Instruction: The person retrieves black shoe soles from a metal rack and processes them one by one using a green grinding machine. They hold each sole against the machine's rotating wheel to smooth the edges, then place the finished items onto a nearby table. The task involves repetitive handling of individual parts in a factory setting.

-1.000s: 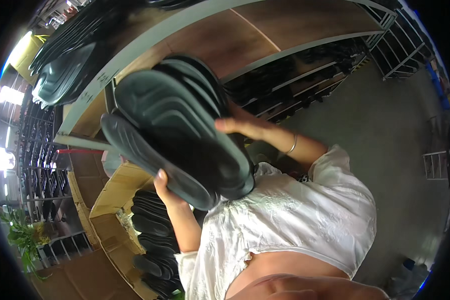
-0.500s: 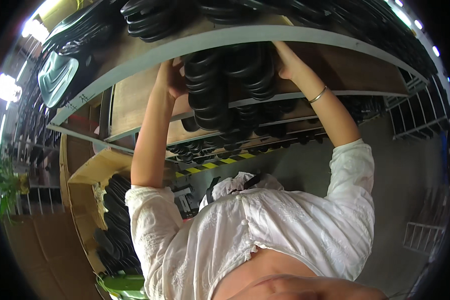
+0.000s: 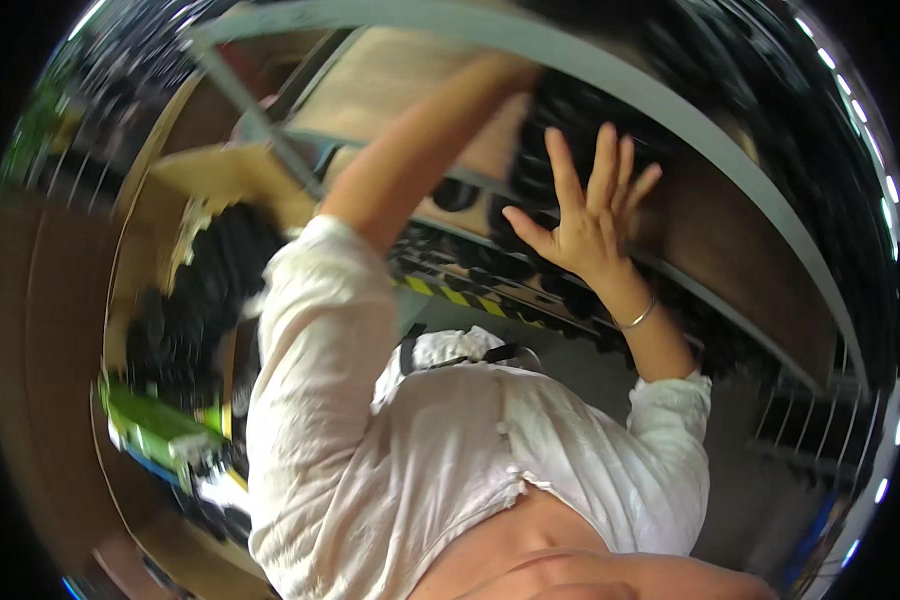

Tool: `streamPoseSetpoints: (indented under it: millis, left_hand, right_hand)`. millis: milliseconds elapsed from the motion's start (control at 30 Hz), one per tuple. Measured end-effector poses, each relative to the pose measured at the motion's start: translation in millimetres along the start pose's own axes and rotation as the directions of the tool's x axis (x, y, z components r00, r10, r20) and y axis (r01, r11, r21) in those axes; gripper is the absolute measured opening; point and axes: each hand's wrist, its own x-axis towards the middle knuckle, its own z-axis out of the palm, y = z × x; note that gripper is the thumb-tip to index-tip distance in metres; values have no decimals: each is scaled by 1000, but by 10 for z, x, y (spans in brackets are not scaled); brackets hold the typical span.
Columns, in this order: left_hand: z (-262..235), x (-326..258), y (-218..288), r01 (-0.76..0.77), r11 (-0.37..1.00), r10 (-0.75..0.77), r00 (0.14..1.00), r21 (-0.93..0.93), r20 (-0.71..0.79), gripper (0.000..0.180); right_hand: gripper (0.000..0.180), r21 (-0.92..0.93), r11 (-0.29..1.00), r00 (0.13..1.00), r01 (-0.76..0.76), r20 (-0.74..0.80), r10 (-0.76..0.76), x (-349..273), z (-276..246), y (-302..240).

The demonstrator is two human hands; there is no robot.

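A stack of black rubber shoe soles (image 3: pixel 570 125) sits on a wooden shelf board (image 3: pixel 410 85) behind a grey metal shelf rail (image 3: pixel 690 120). My left hand (image 3: pixel 515 72) is raised to the top of that stack and touches it; blur hides its fingers. Just in front of the stack, my right hand (image 3: pixel 590 215) is held up with its fingers spread and nothing in it, a thin bracelet on the wrist. Both arms wear white sleeves.
More black soles (image 3: pixel 530 270) fill the shelf below. At the left an open cardboard box (image 3: pixel 200 180) holds dark soles (image 3: pixel 210 290), with a green object (image 3: pixel 160 425) beneath it. A yellow-black stripe (image 3: pixel 450 292) marks the floor. A wire rack (image 3: pixel 820 420) stands at the right.
Both hands carried the stack of soles up onto the shelf. My right hand has since come off it and opened, while the left stays up at the stack. The view has swung left.
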Motion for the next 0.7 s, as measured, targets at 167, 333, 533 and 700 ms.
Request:
streamPoseSetpoints:
  millis: [167, 333, 533, 700]
  left_hand:
    - [240, -76, -67, -137, 931, 150, 989, 339, -13, 58]
    - [128, -612, 123, -79, 888, 109, 993, 452, -42, 63]
    - [-932, -1982, -381, -288, 931, 227, 937, 222, 265, 55]
    - [-2365, -3908, -1573, 18, 975, -163, 736, -222, -656, 58]
  right_hand:
    - [74, -359, 926, 980, -115, 114, 165, 80, 417, 64]
    - [65, -237, 970, 995, -53, -94, 31, 165, 244, -175]
    - [30, 201, 942, 933, 267, -300, -200, 288, 357, -717]
    - [19, 848, 529, 981, 29, 78, -179, 576, 1103, -1916]
